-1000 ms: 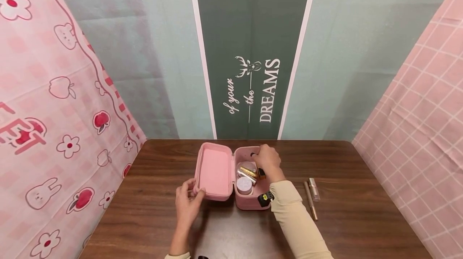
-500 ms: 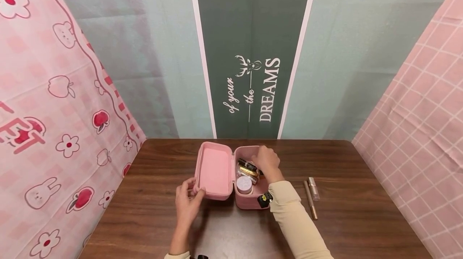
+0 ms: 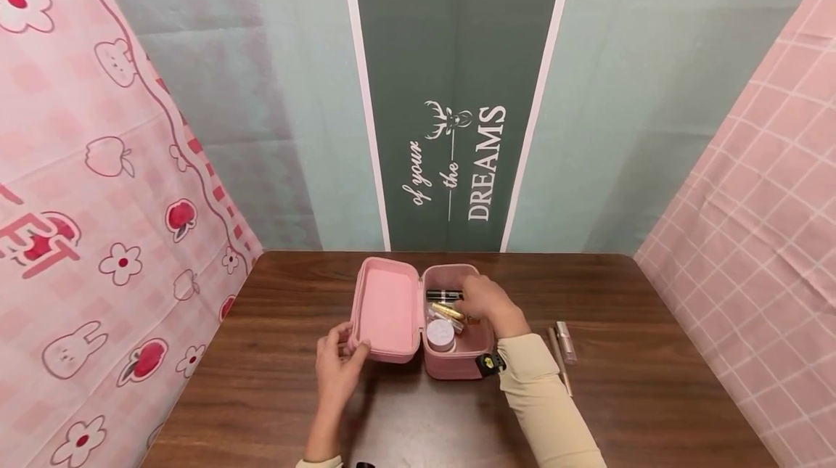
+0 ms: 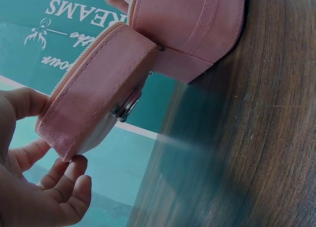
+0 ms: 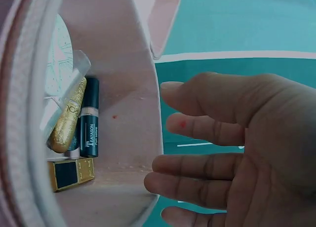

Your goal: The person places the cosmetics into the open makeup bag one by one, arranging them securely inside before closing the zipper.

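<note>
A pink zippered makeup case [image 3: 457, 365] stands open on the table, its lid [image 3: 390, 312] folded out to the left. My left hand [image 3: 339, 363] pinches the lid's near left corner between thumb and fingers, also plain in the left wrist view. Over the right side of the case is my right hand [image 3: 486, 302]; the right wrist view shows its fingers extended with nothing between them. Inside lie a black lipstick tube [image 5: 90, 118], a gold tube [image 5: 69, 116], a black-and-gold rectangular tube [image 5: 71, 173], a clear-ended tube [image 3: 445, 320] and a round pale-lidded jar [image 3: 440, 335].
To the right of the case, a slim tan pencil-like stick [image 3: 558, 359] and a tube with a clear end [image 3: 566, 342] lie on the wooden table [image 3: 640, 395]. A printed green cloth [image 3: 451, 33] hangs behind the table; pink cloths hang on both sides.
My right hand has moved slightly right and nearer. The black tube, hidden at first, now lies level by the far wall of the case. My left hand stays on the lid.
</note>
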`<state>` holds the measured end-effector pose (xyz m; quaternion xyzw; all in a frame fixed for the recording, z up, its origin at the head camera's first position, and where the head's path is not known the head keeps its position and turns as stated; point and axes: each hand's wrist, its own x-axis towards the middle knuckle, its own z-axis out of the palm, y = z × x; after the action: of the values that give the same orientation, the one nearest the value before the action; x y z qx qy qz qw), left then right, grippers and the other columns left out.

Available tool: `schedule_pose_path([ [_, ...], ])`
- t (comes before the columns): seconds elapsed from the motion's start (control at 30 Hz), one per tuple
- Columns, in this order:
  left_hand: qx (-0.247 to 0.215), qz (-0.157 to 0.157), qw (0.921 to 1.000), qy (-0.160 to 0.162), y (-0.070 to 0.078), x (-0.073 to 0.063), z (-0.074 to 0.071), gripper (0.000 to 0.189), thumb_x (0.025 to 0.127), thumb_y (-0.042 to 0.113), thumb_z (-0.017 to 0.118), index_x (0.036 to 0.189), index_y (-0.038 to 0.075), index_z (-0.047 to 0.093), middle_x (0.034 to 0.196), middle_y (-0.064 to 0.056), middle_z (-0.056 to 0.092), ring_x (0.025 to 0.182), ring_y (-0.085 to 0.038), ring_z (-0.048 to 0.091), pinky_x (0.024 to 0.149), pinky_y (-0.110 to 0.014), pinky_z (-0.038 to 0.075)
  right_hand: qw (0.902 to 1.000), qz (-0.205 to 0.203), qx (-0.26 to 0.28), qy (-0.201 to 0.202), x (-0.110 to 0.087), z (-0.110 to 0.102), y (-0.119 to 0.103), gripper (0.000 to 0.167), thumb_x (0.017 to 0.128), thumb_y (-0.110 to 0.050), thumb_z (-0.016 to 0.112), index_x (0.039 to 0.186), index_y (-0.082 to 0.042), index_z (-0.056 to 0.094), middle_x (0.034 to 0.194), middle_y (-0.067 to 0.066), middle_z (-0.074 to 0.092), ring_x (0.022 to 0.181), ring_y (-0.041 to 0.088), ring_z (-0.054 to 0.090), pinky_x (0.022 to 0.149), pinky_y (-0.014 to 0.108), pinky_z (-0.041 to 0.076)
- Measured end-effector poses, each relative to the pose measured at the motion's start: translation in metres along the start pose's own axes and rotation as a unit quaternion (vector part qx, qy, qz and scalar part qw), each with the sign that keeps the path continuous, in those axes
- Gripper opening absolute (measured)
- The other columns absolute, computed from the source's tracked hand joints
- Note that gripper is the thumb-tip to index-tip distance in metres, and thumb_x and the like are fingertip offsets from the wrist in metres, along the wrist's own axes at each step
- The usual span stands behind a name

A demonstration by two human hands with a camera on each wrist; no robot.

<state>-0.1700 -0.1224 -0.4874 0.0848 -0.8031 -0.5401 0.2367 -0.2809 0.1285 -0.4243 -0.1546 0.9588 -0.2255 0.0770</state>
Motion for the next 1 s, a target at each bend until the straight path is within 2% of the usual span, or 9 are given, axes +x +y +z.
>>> schedule_pose_path([
  [0.13,0.000,-0.003,1.0000,-0.002,0.000,0.000,0.000,0.038,0.072,0.003,0.073,0.108,0.001,0.062,0.097,-0.014,0.052,0.075,-0.022,0.056,0.063,-0.023,0.048,0.9995,-0.016,-0.019,0.020,-0.011,0.000,-0.001,0.017,0.078,-0.018,0.072,0.093,-0.013,0.068,0.078,0.004,0.062,0.066,0.022,0.054,0.060,0.038,0.046],
  [0.27,0.000,-0.005,1.0000,-0.003,0.000,0.000,0.000,0.038,0.072,0.004,0.073,0.108,0.001,0.062,0.098,-0.015,0.052,0.076,-0.022,0.057,0.063,-0.023,0.048,0.9966,-0.032,-0.056,0.051,-0.030,0.001,0.002,0.027,0.079,-0.020,0.071,0.102,-0.007,0.066,0.091,0.012,0.062,0.081,0.029,0.058,0.070,0.047,0.048],
  [0.4,0.001,-0.006,1.0000,-0.002,0.000,-0.001,-0.001,0.038,0.072,0.004,0.073,0.109,0.002,0.062,0.099,-0.016,0.052,0.076,-0.022,0.057,0.064,-0.023,0.048,0.9930,-0.031,-0.081,0.080,-0.048,0.001,0.009,0.043,0.077,-0.023,0.071,0.115,-0.002,0.062,0.098,0.017,0.059,0.088,0.036,0.057,0.071,0.052,0.047],
  [0.6,0.003,-0.011,0.9999,-0.005,0.001,-0.001,-0.002,0.038,0.073,0.006,0.073,0.109,0.002,0.062,0.099,-0.016,0.052,0.076,-0.022,0.057,0.064,-0.023,0.047,0.9890,-0.027,-0.093,0.112,-0.067,-0.004,0.019,0.041,0.076,-0.021,0.070,0.112,-0.003,0.064,0.102,0.018,0.060,0.093,0.038,0.056,0.075,0.055,0.044],
  [0.8,0.005,-0.006,0.9999,-0.009,0.002,0.001,-0.001,0.039,0.073,0.007,0.073,0.110,0.002,0.062,0.099,-0.016,0.053,0.075,-0.022,0.056,0.065,-0.024,0.047,0.9863,-0.024,-0.111,0.119,-0.082,-0.010,0.029,0.040,0.077,-0.025,0.072,0.111,-0.004,0.064,0.106,0.020,0.059,0.095,0.041,0.055,0.075,0.057,0.043],
  [1.0,0.012,-0.007,0.9999,-0.005,0.001,0.000,-0.001,0.038,0.073,0.006,0.074,0.109,0.002,0.062,0.098,-0.015,0.054,0.075,-0.022,0.056,0.065,-0.026,0.048,0.9862,-0.013,-0.105,0.127,-0.093,-0.005,0.047,0.041,0.077,-0.025,0.073,0.112,-0.004,0.063,0.106,0.021,0.059,0.095,0.042,0.055,0.072,0.058,0.043],
])
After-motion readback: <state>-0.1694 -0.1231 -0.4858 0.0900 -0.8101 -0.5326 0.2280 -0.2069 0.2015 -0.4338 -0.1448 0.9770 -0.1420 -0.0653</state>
